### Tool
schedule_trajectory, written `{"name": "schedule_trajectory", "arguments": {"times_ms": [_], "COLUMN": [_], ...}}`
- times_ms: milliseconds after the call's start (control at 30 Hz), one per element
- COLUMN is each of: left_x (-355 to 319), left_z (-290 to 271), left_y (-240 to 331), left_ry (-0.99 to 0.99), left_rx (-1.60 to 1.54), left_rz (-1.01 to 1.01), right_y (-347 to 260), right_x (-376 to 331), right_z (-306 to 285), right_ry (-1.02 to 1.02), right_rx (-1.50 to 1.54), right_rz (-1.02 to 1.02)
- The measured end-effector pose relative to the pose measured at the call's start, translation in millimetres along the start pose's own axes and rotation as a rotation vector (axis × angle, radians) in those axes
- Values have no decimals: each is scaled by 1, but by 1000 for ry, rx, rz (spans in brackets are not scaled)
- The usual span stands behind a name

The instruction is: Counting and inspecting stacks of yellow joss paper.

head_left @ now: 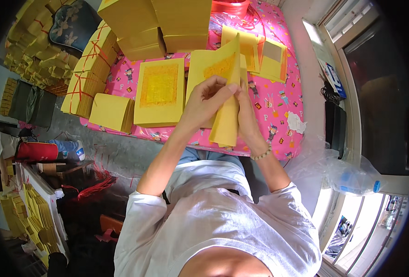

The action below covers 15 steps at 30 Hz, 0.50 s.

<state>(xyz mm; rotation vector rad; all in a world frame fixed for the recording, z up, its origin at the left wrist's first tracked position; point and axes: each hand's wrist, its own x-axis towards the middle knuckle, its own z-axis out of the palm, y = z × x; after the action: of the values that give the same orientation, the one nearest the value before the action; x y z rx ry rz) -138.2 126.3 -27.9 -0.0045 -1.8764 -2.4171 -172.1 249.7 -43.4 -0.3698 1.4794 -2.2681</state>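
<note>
L grip (206, 99) pinched on thin, curled yel. paper (227, 121); R grip (248, 115) against it, can't tell how closed.

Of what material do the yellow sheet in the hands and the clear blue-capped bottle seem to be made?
Yellow sheet: probably matte paper, since it bends in a thin, soft curve. Clear bottle: apparently smooth, glossy plastic, being see-through with bright reflections.

right hand (248, 115), perhaps partly behind paper (228, 113)
</note>
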Motion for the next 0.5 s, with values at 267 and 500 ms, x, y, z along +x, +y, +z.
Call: {"name": "schedule_trajectory", "arguments": {"times_ms": [267,500], "left_x": [-4,1], "left_z": [8,6], "left_y": [-31,-35], "left_ry": [135,77], "left_rx": [-280,-377], "left_rz": [-191,-301], "right_y": [18,17], "right_x": [2,5], "right_z": [-27,-41], "right_ry": [22,37], "right_rx": [168,220], "right_rz": [124,277]}}
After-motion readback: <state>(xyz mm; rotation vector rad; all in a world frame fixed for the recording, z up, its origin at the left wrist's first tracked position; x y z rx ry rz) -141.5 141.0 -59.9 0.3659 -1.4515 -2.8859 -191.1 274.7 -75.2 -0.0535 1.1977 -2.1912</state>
